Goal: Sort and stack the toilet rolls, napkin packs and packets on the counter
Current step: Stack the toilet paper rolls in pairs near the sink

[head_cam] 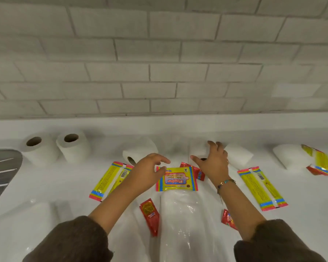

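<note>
Two upright toilet rolls stand at the back left of the white counter. More rolls lie on their sides at the back: one behind my left hand, one behind my right hand, others further right. A yellow wipes pack lies face up in the middle. My left hand hovers open over its left edge. My right hand is spread open in front of a lying roll. Yellow packs lie left and right. Red sachets lie scattered.
A clear plastic-wrapped white pack lies in front of me. A steel sink drainer sits at the left edge. A tiled wall rises behind the counter. Another yellow pack and red sachet lie at the far right.
</note>
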